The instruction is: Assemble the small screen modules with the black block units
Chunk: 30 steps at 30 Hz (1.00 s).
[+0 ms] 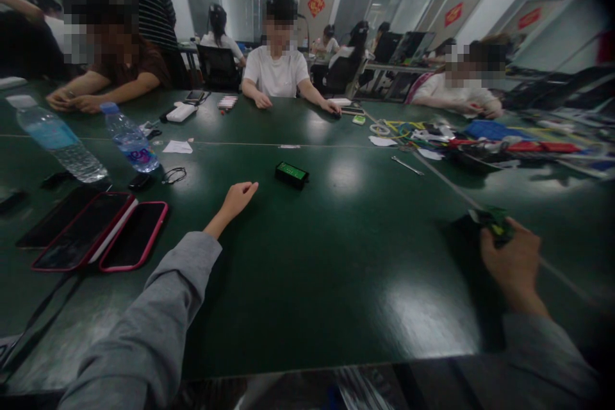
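Observation:
My left hand (236, 200) rests on the dark green table with its fingers curled in, and nothing shows in it. Just beyond it, apart from the fingers, lies a small black box with a green top face (292, 174). At the right, my right hand (514, 259) is closed around a small green-and-yellow item (498, 224), too blurred to name. A dark block-like shape (467, 223) is beside that item on the left; I cannot tell whether the two are joined.
Phones (134, 237) lie at the left, near two water bottles (129, 141). A wrench (407, 166) lies before a pile of cables and tools (480, 141) at the back right. Across the table (307, 256) sit several people, one in a white shirt (276, 70).

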Available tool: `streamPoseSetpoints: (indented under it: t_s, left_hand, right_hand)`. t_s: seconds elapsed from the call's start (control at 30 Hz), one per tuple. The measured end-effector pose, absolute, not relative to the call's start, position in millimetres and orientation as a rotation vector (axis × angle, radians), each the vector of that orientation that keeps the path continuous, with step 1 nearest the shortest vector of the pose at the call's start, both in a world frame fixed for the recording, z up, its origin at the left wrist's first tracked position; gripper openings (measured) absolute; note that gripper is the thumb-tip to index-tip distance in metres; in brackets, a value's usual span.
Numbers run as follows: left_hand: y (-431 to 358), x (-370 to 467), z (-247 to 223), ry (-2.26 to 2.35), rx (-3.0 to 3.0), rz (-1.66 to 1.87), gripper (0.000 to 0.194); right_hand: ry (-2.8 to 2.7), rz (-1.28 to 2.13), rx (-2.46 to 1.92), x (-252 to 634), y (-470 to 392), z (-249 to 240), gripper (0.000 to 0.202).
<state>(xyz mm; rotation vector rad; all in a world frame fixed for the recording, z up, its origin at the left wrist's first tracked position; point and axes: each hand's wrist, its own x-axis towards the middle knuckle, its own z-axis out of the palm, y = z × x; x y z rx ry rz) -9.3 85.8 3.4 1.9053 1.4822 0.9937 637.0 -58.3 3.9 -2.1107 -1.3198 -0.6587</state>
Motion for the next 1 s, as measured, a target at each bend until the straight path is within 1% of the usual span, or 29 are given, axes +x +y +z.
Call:
streamPoseSetpoints:
  t_s: [0.07, 0.13, 0.23, 0.37, 0.57, 0.8, 1.0]
  left_hand:
    - [85, -9, 4, 1.477, 1.905, 0.989, 0.045]
    - [85, -9, 4, 1.478, 1.907, 0.988, 0.045]
    - [84, -9, 5, 1.482, 1.913, 0.982, 0.045]
    - [83, -9, 6, 1.475, 1.913, 0.986, 0.044]
    - [81, -8, 8, 1.465, 1.901, 0.962, 0.042]
    - [80, -7, 10, 1.477, 1.927, 0.934, 0.042]
    - [80, -6, 12, 1.522, 1.957, 0.896, 0.043]
  right_hand:
    - [-1.349, -0.622, -2.085, 640, -60, -1, 0.068]
    - [-1.315, -0.612, -2.047, 646, -60, -7, 0.065]
    - [-1.231, -0.653, -1.968, 653, -59, -15, 0.061]
    - [-1.238, -0.742, -1.915, 654, -58, -20, 0.063]
    - [-1.260, -0.745, -1.921, 649, -61, -21, 0.064]
    - [-1.298, -0.741, -1.946, 649, -62, -23, 0.049]
    - [-1.445, -0.668, -1.902, 638, -61, -24, 0.055]
